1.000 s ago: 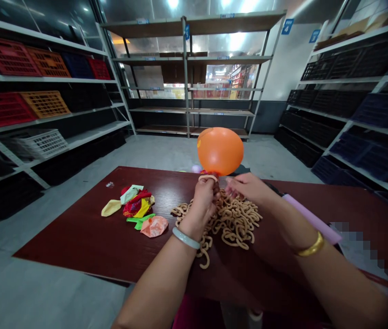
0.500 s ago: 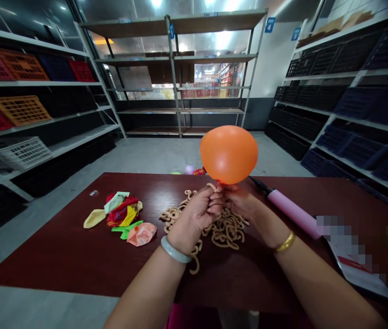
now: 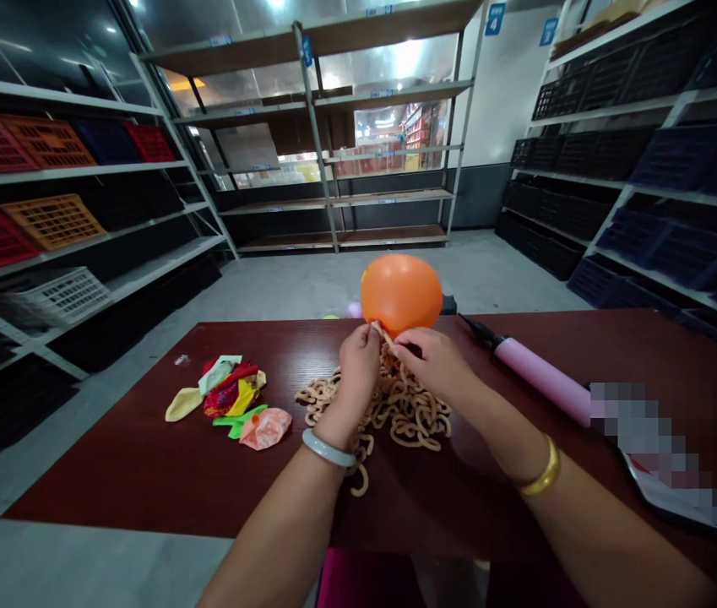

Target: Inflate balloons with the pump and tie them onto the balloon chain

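- The left hand [image 3: 359, 359], just below the centre of the frame, is closed in a pinch: a beige clip [image 3: 383, 333] is gripped between thumb and fingertips, right under the orange balloon [image 3: 401, 291].
- The right hand [image 3: 432, 363], touching the left, is also closed, its fingertips pinched on the bottom of the balloon, where the neck is taken to be; the neck itself is hidden by the fingers.
- The inflated balloon is held at the centre of the frame, above the far half of the dark red table [image 3: 143, 473], its body resting on top of both hands.
- It is judged to be very light, soft and springy, with a smooth skin that may slip; it is easily burst by nails or by a hard clip edge.
- The neck is judged the safest place for a hold, pinched firmly so that no air is let out; the round body is better cradled than squeezed.
- A pile of beige clips [image 3: 405, 414] lies on the table under the hands.
- Limp, uninflated balloons [image 3: 231, 397] are heaped at centre left, well apart from the hands.
- A pink hand pump [image 3: 539, 380] lies to the right of centre.
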`<state>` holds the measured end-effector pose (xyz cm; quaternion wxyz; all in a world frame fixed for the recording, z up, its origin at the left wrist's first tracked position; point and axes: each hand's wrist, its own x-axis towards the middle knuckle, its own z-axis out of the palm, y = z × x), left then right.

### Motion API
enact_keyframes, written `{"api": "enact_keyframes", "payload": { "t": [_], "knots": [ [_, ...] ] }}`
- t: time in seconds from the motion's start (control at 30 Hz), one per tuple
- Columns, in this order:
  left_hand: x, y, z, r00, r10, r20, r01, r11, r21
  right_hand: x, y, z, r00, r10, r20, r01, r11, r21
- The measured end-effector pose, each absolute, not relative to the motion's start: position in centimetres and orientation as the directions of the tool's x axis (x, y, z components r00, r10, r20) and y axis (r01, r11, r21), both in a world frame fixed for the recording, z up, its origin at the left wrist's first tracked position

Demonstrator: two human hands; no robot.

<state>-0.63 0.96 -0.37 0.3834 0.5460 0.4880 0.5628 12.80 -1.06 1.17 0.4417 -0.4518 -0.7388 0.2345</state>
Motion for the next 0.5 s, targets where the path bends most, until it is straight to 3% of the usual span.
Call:
{"api": "enact_keyframes", "payload": {
  "t": [0.07, 0.13, 0.33, 0.5],
  "knots": [
    [-0.5, 0.9, -1.0, -0.083, 0.925, 0.371, 0.28, -0.336, 0.899, 12.7, -1.4, 1.5, -0.22, 0.792, 0.569, 0.535, 0.586, -0.608],
    [-0.2, 0.7, -1.6, -0.03, 0.906, 0.422, 0.318, -0.392, 0.863, 12.9, -1.4, 1.8, -0.233, 0.734, 0.638, 0.485, 0.656, -0.578],
    [0.3, 0.2, -1.7, 0.0, 0.837, 0.548, 0.231, -0.533, 0.814, 13.7, -1.1, 2.0, -0.251, 0.697, 0.671, 0.369, 0.71, -0.6],
    [0.3, -0.4, -1.0, -0.004, 0.851, 0.526, 0.294, -0.501, 0.814, 13.5, -1.4, 1.9, -0.092, 0.754, 0.65, 0.376, 0.631, -0.679]
  ]
}}
